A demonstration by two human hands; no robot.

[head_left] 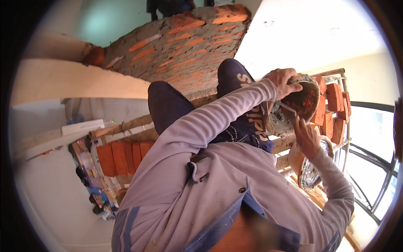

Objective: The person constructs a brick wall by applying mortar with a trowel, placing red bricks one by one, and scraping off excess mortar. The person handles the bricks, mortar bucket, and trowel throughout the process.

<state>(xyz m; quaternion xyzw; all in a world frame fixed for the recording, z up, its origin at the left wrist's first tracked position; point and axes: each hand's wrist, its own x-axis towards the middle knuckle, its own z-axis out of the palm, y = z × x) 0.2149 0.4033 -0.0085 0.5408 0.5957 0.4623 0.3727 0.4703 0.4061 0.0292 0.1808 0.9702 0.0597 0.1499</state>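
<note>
A mortar-crusted bucket (pixel 314 94) is tipped over at the right of my knees, its dark inside flecked with red. My left hand (pixel 283 83) reaches across and grips its upper rim, thumb over the edge. Against the lower side of its mouth, the fingers of my right hand (pixel 307 136) are closed; whether they pinch the rim or a thin tool there is hidden. Beneath the bucket sits a grey, mortar-covered mass (pixel 280 121). Below my right wrist stands a second bucket (pixel 297 161) with something wet and shiny inside.
Stacked red bricks (pixel 336 98) lie beyond the bucket, and more bricks (pixel 119 157) at left on the wooden scaffold (pixel 283 145). A brick wall (pixel 184 50) with rough mortar rises ahead; a person (pixel 170 6) is behind it. A dark-framed window (pixel 371 147) is at right.
</note>
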